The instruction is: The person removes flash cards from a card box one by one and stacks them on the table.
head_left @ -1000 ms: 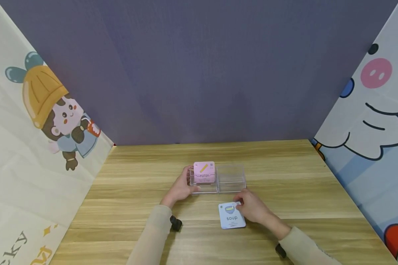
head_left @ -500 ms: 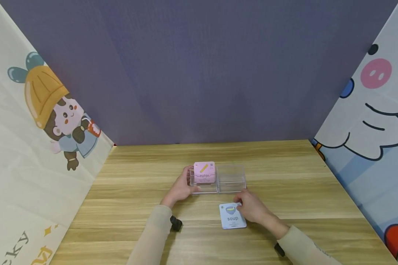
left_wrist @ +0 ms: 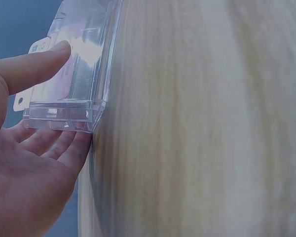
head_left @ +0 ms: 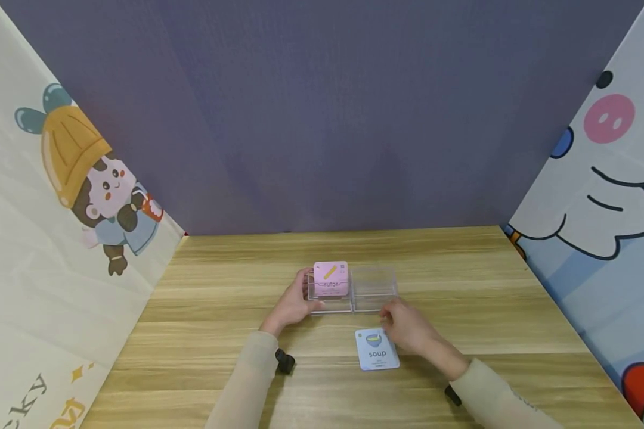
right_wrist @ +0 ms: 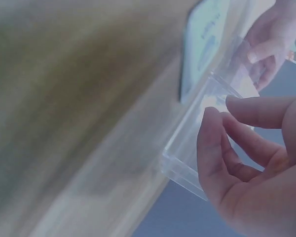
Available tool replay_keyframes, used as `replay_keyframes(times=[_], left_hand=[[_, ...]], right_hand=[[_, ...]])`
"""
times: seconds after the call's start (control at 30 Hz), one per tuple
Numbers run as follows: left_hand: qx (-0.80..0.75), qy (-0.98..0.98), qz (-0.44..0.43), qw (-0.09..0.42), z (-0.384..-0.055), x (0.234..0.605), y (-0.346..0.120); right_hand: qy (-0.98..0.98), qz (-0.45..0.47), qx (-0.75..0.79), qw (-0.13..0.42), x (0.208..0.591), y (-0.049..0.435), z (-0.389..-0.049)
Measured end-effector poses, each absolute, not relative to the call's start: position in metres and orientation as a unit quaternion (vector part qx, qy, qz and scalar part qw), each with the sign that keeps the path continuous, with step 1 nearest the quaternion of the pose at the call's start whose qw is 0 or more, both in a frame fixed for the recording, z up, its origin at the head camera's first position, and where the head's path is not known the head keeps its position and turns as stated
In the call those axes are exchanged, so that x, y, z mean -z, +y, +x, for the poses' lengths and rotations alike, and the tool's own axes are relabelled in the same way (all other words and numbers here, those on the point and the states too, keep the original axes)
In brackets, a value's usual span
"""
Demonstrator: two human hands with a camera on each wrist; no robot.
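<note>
My left hand [head_left: 291, 304] grips the left end of a clear plastic two-compartment card holder [head_left: 374, 288]. In the left wrist view, the thumb lies over the front and the fingers [left_wrist: 69, 148] are at the end wall. Pink cards [head_left: 330, 277] with a yellow stick picture stand in the left compartment; the right compartment holds none. On the table, in front of the holder, a pale blue "soup" card [head_left: 377, 353] lies face up. My right hand [head_left: 409, 326] is between that card and the holder's right front corner. Its fingers bend loosely toward the thumb [right_wrist: 256, 111], with nothing between them.
The wood-grain table [head_left: 204, 333] meets a dark blue-grey panel [head_left: 322, 119] at the back. Printed cartoon cloths [head_left: 27, 208] hang at the left and right sides. Black wrist cameras [head_left: 285, 361] sit at the sleeves.
My right hand has lifted off the soup card's upper right corner and moved slightly up toward the holder. The card has slid a touch to the right. My left hand has stayed put.
</note>
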State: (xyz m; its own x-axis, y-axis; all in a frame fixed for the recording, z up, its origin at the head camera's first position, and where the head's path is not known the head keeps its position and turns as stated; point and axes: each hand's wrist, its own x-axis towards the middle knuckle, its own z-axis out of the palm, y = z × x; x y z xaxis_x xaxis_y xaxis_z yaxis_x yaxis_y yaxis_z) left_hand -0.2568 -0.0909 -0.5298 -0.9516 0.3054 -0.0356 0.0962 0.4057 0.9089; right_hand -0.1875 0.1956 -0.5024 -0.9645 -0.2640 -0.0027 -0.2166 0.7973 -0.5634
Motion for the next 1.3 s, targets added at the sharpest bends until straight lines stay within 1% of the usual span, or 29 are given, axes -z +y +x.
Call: replay_keyframes(times=[0.17,0.43,0.7,1.07,1.3], left_hand=[[-0.532,0.833,0.117,0.1,-0.257,0.529,-0.091],[-0.525,0.837,0.115,0.096,-0.255,0.528,-0.091],[-0.522,0.84,0.114,0.097,-0.255,0.529,-0.091],[-0.523,0.84,0.109,0.094,-0.256,0.53,-0.089],[-0.526,0.837,0.115,0.095,-0.256,0.53,-0.09]], right_hand=[[0.946,-0.137,0.292,0.019,0.494,0.196,-0.193],[0.942,-0.144,0.304,0.0,0.483,0.196,-0.2],[0.932,-0.169,0.318,-0.047,0.476,0.194,-0.207],[0.93,-0.161,0.322,-0.081,0.466,0.189,-0.212],[0.929,-0.164,0.319,-0.092,0.462,0.187,-0.215]])
